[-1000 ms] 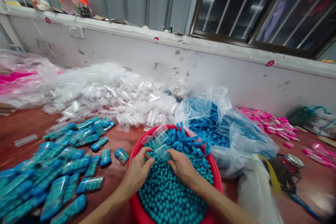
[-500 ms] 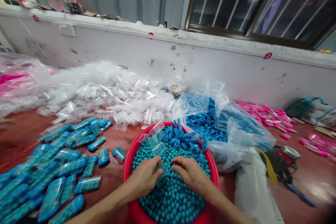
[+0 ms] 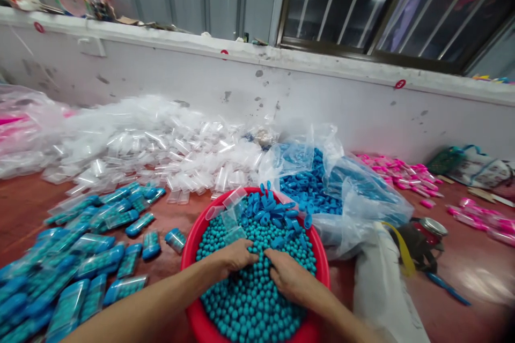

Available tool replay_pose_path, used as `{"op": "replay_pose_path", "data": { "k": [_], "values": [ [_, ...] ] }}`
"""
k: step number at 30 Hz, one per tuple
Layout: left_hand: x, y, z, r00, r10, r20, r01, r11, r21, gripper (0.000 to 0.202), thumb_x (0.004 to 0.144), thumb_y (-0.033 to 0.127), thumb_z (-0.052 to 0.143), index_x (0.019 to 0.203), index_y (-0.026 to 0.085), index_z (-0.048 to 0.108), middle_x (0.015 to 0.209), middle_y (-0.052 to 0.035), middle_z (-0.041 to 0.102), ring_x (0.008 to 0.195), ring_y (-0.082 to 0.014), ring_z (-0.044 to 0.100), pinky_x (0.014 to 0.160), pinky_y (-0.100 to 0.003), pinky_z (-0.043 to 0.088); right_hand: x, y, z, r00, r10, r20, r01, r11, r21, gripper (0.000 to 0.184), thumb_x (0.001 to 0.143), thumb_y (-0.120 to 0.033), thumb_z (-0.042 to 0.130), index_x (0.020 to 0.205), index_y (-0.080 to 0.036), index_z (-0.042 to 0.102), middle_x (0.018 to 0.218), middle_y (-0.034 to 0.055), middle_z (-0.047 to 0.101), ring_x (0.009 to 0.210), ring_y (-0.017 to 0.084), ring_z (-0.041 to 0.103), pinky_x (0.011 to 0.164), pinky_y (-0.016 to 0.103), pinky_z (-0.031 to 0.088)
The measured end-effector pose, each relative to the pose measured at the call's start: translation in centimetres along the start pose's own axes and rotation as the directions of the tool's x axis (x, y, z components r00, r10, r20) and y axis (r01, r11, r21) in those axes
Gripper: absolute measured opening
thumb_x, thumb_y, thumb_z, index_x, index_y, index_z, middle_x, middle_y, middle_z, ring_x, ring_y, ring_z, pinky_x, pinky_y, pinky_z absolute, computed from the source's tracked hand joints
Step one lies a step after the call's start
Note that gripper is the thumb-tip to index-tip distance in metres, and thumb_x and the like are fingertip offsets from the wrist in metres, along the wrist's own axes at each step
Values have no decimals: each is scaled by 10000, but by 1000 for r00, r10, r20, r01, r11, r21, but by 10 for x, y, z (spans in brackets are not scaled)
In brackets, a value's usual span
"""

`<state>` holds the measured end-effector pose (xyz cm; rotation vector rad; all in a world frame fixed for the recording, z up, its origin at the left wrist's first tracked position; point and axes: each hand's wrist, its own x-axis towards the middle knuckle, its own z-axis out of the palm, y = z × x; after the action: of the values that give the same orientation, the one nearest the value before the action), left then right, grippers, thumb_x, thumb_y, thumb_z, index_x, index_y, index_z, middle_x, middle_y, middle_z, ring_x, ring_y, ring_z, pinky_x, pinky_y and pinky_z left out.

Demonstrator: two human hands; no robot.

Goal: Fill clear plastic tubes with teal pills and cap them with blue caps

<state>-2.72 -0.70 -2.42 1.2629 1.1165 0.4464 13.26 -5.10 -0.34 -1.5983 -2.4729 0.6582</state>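
A red tub [image 3: 325,262] holds a mass of round teal beads [image 3: 245,308]. My left hand [image 3: 237,256] is over the middle of the beads, its fingers closed together; anything in them is hidden. Opposite it, my right hand [image 3: 287,273] rests with curled, slightly parted fingers among the beads, and I see nothing held. The two hands' fingertips are close but apart. Blue plastic caps [image 3: 269,209] lie heaped on the beads at the tub's far side. A few clear plastic sleeves [image 3: 231,220] lean beside them, just beyond my left hand.
Bead-filled blue-ended packs [image 3: 92,244] lie on the red floor at left. Behind them spreads a pile of clear sleeves [image 3: 161,144]. A plastic bag [image 3: 362,193] of blue caps stands behind the tub. Pink pieces [image 3: 398,171] and a white sack [image 3: 382,289] are at right.
Both hands have lowered into the beads, and the left fingers have moved right, nearer the right hand. The clear piece seen at the left fingers is now out of sight. The view has shifted slightly.
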Motion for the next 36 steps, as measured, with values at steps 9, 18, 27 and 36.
{"op": "replay_pose_path", "data": {
  "k": [9,18,27,36],
  "values": [
    [-11,8,-8,983,-105,150,144,948,-284,263,522,276,659,747,154,599,565,47,515,532,-94,436,559,-233,323,15,20,-18,964,23,-263,-131,907,-400,245,804,-66,404,842,-197,607,973,110,592,949,279,484,806,422,346],
    [-32,8,-7,993,114,17,-98,917,-388,276,620,320,663,776,120,553,614,29,523,560,-83,440,557,-219,316,14,11,-21,988,81,-130,-4,860,510,233,875,-253,320,985,-192,517,618,-26,492,536,120,466,514,227,384],
    [-31,2,3,988,153,-21,-153,953,-261,313,722,441,538,844,165,457,617,37,528,469,-81,500,399,-167,305,23,3,-9,999,49,-6,-28,674,738,183,851,-318,365,728,-200,430,560,-64,430,423,68,371,399,175,289],
    [-33,3,3,977,189,-100,-207,953,-223,415,734,398,510,1066,177,399,642,58,481,386,-59,471,316,-146,345,13,-9,-20,991,40,-129,25,883,468,225,900,-331,303,814,-209,471,639,-41,439,586,113,420,546,227,308]
  ]
}}
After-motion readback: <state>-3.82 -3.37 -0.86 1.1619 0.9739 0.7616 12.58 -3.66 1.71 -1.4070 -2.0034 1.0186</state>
